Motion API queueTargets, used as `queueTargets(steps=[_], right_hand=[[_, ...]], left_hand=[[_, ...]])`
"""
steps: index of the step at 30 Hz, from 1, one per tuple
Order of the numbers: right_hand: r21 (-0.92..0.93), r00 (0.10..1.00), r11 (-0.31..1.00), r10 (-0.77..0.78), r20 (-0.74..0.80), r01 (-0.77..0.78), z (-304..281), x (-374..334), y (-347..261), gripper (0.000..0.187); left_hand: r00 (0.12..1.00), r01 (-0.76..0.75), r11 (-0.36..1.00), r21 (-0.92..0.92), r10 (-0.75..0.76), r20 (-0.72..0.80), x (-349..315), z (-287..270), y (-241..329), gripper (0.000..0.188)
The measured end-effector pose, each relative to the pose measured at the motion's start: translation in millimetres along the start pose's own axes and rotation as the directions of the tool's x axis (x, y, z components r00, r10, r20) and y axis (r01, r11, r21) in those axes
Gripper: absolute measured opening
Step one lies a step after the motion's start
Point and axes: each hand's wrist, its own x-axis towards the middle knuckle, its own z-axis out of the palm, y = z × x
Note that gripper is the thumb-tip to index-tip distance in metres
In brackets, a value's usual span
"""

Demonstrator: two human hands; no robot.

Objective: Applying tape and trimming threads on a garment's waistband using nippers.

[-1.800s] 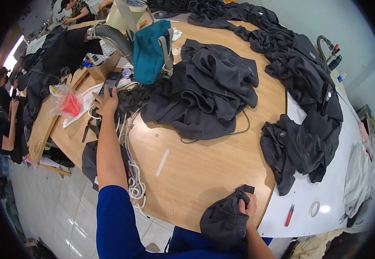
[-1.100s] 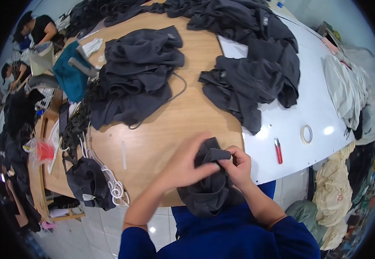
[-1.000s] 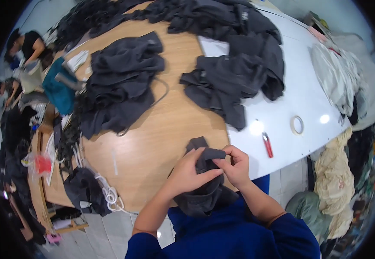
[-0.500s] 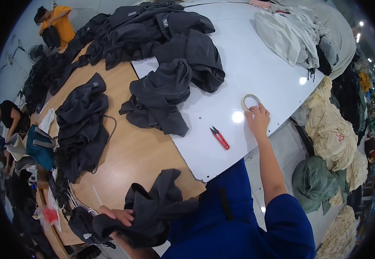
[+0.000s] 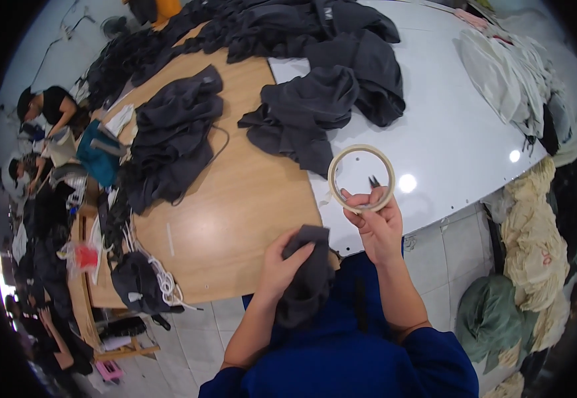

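Note:
My right hand point(image 5: 380, 225) grips a roll of cream masking tape point(image 5: 389, 174) by its lower rim, holding it up over the white table corner. Its fingers curl through the ring. In my left hand point(image 5: 282, 262) is a dark grey garment point(image 5: 308, 292), pinched with the thumb on top and hanging down in front of my body. The two hands are apart, left and right of the table's near corner. Dark snipper tips point(image 5: 374, 182) show through the tape ring; the rest of the snips is hidden behind the hand and tape.
More dark garments lie on the wooden table point(image 5: 248, 212) and white table point(image 5: 434, 132). Pale fabric point(image 5: 507, 79) is heaped at the far right. Cream cloth bundles point(image 5: 534, 232) and a green sack point(image 5: 491, 315) stand on the right. White cord point(image 5: 165, 278) hangs at the left edge. People sit at far left.
My right hand has lifted the tape off the white table and brought it toward me. My left hand has moved right with the dark garment. The view has shifted.

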Motion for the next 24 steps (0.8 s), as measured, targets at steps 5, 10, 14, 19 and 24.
queueTargets(steps=[5, 10, 14, 19, 24], right_hand=[[-0.285, 0.966, 0.951, -0.042, 0.255, 0.116, 25, -22, 5, 0.020], [-0.468, 0.955, 0.858, -0.077, 0.287, 0.210, 16, -30, 8, 0.023], [-0.436, 0.953, 0.875, -0.086, 0.291, 0.212, 8, -41, 17, 0.021], [-0.551, 0.959, 0.808, -0.060, 0.278, 0.211, 11, -52, 19, 0.021], [-0.778, 0.883, 0.424, -0.151, 0.443, 0.463, 0, -56, 32, 0.016]], left_hand=[[0.974, -0.193, 0.952, 0.236, 0.215, -0.070, -5, 20, -2, 0.065], [0.904, -0.336, 0.758, 0.559, 0.426, -0.035, -14, 25, -5, 0.075], [0.880, -0.378, 0.724, 0.577, 0.475, -0.020, -14, 23, -3, 0.081], [0.927, -0.266, 0.705, 0.657, 0.373, -0.025, -11, 19, 3, 0.077], [0.912, -0.283, 0.665, 0.692, 0.411, -0.022, -14, 19, 5, 0.068]])
